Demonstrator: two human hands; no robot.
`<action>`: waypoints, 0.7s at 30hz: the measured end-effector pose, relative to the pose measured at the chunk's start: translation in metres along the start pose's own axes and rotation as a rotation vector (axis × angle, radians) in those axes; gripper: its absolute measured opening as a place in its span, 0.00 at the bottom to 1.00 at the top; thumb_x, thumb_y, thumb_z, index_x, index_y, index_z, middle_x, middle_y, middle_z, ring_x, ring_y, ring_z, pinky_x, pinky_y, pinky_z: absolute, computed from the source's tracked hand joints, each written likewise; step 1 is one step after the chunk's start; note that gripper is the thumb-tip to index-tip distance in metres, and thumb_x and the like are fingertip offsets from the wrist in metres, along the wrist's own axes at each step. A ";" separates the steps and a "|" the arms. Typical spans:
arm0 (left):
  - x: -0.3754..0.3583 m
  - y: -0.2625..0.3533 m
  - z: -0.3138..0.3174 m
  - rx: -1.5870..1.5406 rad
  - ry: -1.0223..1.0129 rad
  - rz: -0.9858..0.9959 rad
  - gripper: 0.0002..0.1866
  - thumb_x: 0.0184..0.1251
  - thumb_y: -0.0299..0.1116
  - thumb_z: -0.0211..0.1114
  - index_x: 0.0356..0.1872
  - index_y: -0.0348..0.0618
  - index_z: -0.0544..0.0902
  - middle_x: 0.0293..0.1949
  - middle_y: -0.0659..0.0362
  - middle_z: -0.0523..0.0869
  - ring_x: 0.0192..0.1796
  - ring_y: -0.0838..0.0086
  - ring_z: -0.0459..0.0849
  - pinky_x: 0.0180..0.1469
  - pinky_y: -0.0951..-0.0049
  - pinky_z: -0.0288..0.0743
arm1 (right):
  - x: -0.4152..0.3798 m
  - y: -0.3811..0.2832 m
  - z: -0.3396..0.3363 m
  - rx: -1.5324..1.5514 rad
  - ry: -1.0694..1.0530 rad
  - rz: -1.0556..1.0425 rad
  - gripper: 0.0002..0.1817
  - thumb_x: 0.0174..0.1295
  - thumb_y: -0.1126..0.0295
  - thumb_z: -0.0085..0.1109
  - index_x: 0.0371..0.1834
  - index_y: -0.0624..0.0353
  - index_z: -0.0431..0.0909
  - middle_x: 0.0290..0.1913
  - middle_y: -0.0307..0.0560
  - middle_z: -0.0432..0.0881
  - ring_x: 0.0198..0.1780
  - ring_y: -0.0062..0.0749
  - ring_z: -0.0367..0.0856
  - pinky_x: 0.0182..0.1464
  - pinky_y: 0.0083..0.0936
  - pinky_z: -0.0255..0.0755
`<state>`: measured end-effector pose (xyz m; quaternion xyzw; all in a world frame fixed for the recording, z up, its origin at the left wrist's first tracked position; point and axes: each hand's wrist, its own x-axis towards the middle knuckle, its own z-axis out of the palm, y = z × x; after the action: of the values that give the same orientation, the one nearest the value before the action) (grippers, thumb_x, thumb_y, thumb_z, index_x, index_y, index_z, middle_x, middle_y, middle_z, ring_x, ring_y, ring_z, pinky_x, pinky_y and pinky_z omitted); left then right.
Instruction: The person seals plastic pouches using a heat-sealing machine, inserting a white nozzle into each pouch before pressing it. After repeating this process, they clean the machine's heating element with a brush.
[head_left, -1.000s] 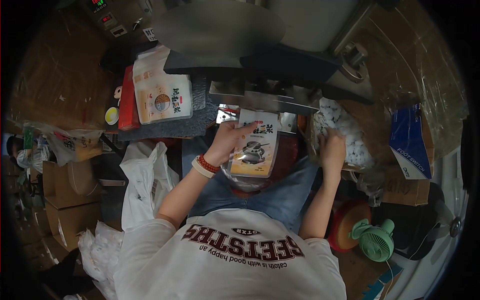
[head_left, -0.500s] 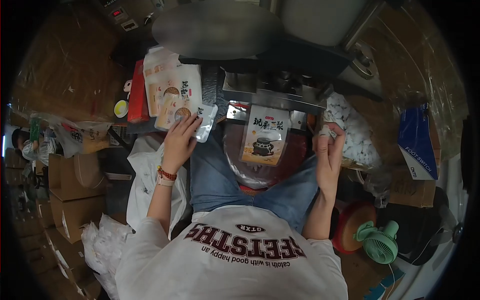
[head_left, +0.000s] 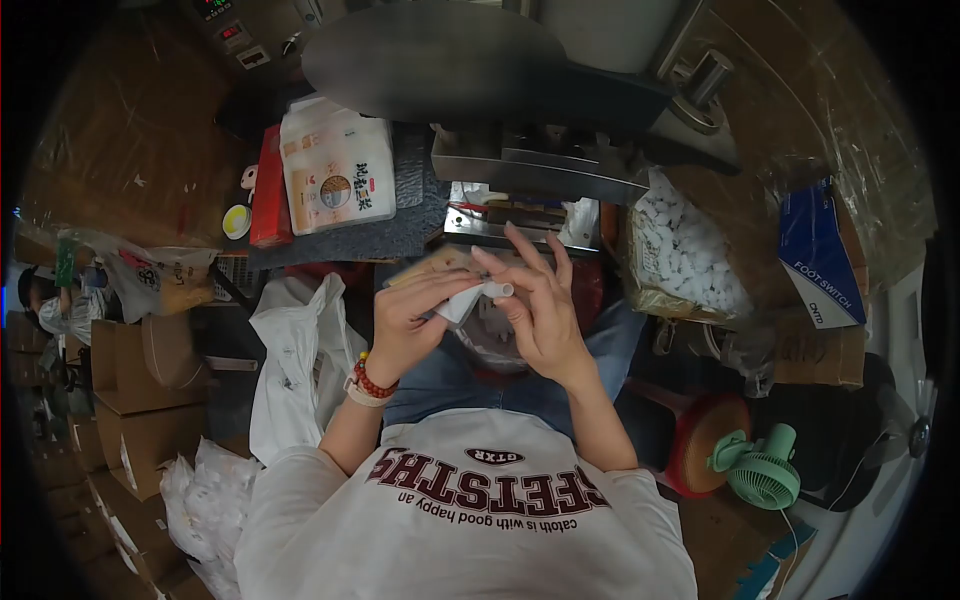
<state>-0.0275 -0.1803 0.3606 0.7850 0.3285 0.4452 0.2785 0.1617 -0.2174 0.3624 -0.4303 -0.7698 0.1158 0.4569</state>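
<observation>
My left hand (head_left: pixel 408 315) grips a printed drink pouch (head_left: pixel 460 303) in front of my lap, its fingers laid along the top of it. Close against that pouch, my right hand (head_left: pixel 545 325) pinches a small white plastic spout (head_left: pixel 499 290) between thumb and index finger, the other fingers spread upward. Spout and pouch edge overlap in this view. Just beyond both hands is a machine's shiny metal plate (head_left: pixel 465 226). A clear plastic bag (head_left: pixel 490 345) sits between my knees, partly hidden by the hands.
A stack of flat printed pouches (head_left: pixel 345 180) lies on the dark mat at left, beside a red box (head_left: pixel 268 195). At right stands a bag of white spouts (head_left: pixel 680 255), with a blue foot-switch box (head_left: pixel 825 260) farther out. A green fan (head_left: pixel 765 475) is lower right.
My left hand has brought a pouch from the stack to the middle. My right hand has moved left to meet it with the spout. The pouch hanging at the machine no longer shows there.
</observation>
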 end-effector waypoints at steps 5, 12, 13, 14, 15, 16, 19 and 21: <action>-0.001 -0.013 0.029 -0.251 -0.092 -0.286 0.10 0.60 0.29 0.68 0.41 0.37 0.87 0.36 0.57 0.89 0.36 0.77 0.86 0.41 0.77 0.78 | -0.001 0.002 -0.013 -0.048 0.124 0.211 0.18 0.66 0.67 0.55 0.57 0.60 0.70 0.61 0.49 0.76 0.66 0.42 0.70 0.70 0.39 0.53; 0.039 -0.045 0.067 -0.912 -0.139 -0.869 0.13 0.65 0.32 0.67 0.43 0.31 0.83 0.39 0.55 0.88 0.37 0.76 0.87 0.40 0.77 0.80 | -0.011 0.045 -0.086 -0.388 0.406 0.514 0.11 0.65 0.71 0.56 0.48 0.63 0.76 0.48 0.52 0.80 0.47 0.46 0.77 0.52 0.32 0.70; 0.046 -0.049 0.070 -0.913 -0.137 -0.874 0.13 0.65 0.32 0.67 0.43 0.31 0.83 0.39 0.55 0.88 0.37 0.76 0.87 0.40 0.77 0.80 | -0.006 0.052 -0.090 -0.590 0.391 0.498 0.10 0.64 0.70 0.57 0.45 0.64 0.78 0.46 0.54 0.80 0.48 0.50 0.76 0.52 0.35 0.70; 0.052 -0.053 0.072 -0.958 -0.138 -0.900 0.13 0.64 0.32 0.67 0.43 0.30 0.83 0.40 0.54 0.87 0.38 0.75 0.87 0.40 0.76 0.80 | -0.011 0.075 -0.090 -0.588 0.386 0.502 0.10 0.64 0.70 0.57 0.45 0.64 0.78 0.46 0.54 0.80 0.48 0.50 0.76 0.52 0.35 0.70; 0.055 -0.054 0.072 -1.003 -0.139 -0.926 0.13 0.64 0.31 0.67 0.43 0.30 0.82 0.40 0.53 0.87 0.39 0.74 0.87 0.41 0.75 0.81 | -0.026 0.106 -0.085 -0.733 0.281 0.532 0.10 0.63 0.70 0.57 0.44 0.64 0.78 0.45 0.54 0.80 0.48 0.50 0.75 0.53 0.36 0.69; 0.058 -0.051 0.068 -1.041 -0.161 -0.925 0.13 0.63 0.32 0.67 0.43 0.30 0.82 0.41 0.52 0.87 0.40 0.72 0.87 0.42 0.74 0.81 | -0.025 0.113 -0.082 -0.878 0.176 0.557 0.10 0.62 0.70 0.57 0.44 0.63 0.79 0.44 0.54 0.81 0.49 0.50 0.75 0.53 0.38 0.68; 0.056 -0.053 0.073 -1.003 -0.122 -0.933 0.14 0.64 0.32 0.67 0.43 0.30 0.82 0.41 0.52 0.87 0.41 0.73 0.87 0.42 0.74 0.81 | -0.030 0.113 -0.084 -0.757 0.083 0.633 0.10 0.60 0.71 0.58 0.42 0.63 0.80 0.42 0.52 0.81 0.47 0.50 0.75 0.52 0.38 0.68; 0.059 -0.055 0.061 -0.911 -0.165 -0.933 0.15 0.64 0.33 0.67 0.44 0.31 0.82 0.41 0.54 0.87 0.40 0.75 0.87 0.41 0.76 0.79 | -0.029 0.111 -0.086 -0.751 0.136 0.570 0.08 0.60 0.71 0.59 0.40 0.63 0.80 0.41 0.51 0.81 0.46 0.48 0.76 0.51 0.36 0.70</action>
<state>0.0343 -0.1097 0.3231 0.3952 0.3907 0.3106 0.7712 0.2988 -0.1915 0.3289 -0.7664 -0.5780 -0.0782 0.2693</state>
